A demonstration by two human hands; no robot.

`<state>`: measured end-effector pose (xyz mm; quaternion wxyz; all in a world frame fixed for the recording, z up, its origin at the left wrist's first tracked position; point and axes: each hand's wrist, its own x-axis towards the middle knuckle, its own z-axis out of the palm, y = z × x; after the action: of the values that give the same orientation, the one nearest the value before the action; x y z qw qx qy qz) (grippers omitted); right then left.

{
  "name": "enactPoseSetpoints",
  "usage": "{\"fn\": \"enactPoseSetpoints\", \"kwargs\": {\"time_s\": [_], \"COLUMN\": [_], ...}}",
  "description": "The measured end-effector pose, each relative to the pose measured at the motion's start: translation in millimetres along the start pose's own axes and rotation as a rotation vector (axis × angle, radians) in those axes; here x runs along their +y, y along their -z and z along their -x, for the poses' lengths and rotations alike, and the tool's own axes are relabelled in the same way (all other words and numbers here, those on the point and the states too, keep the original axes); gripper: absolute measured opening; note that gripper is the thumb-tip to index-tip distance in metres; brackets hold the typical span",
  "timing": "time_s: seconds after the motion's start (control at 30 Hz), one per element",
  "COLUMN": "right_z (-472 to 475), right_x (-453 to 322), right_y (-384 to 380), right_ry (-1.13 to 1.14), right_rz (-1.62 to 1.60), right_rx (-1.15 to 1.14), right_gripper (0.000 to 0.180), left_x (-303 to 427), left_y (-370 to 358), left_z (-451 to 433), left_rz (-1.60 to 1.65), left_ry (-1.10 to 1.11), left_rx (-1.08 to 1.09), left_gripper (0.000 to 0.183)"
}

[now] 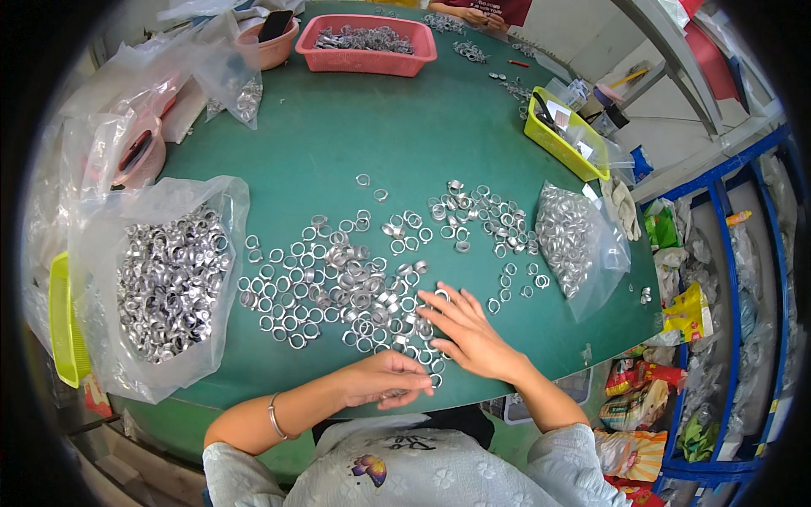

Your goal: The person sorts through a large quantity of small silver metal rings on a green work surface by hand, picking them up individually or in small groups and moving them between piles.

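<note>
Many small silvery metal rings [310,330] lie loose and partly heaped on the green tabletop [355,133]. At the table's near edge is my left hand [388,380], fingers curled around metal rings, with another ring at its fingertips. My right hand [472,336] rests palm down on the heap's right edge, fingers spread, a ring showing by its fingertips; what lies beneath the palm is hidden. To the left, an opened clear plastic bag [234,196] holds a mass of similar rings. A filled clear bag of rings [564,241] lies to the right of the loose ones.
A pink tray [367,66] of metal parts stands at the far side, near a pink bowl [269,54] with a phone. A yellow-green basket [564,149] sits at the right edge. Another person's hands [481,18] are at the far end. Blue shelving [732,253] stands right.
</note>
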<state>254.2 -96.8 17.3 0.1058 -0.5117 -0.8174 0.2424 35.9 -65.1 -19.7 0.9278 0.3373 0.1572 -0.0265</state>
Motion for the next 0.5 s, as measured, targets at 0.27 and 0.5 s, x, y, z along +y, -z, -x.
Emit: {"fn": "enactPoseSetpoints", "kwargs": {"time_s": [0.27, 0.5], "right_z": [11.2, -71.6], "right_x": [36.1, 106.7], "right_y": [22.3, 35.9], "right_ry": [-0.132, -0.113], "right_rz": [-0.234, 0.352], "right_rx": [0.436, 0.66], "right_gripper": [0.016, 0.019], "left_x": [3.0, 4.7], "left_y": [-7.3, -7.2], "left_z": [3.0, 0.0], "left_rz": [-0.092, -0.011], "left_ry": [0.089, 0.004], "left_rx": [-0.018, -0.032], "left_gripper": [0.029, 0.028]}}
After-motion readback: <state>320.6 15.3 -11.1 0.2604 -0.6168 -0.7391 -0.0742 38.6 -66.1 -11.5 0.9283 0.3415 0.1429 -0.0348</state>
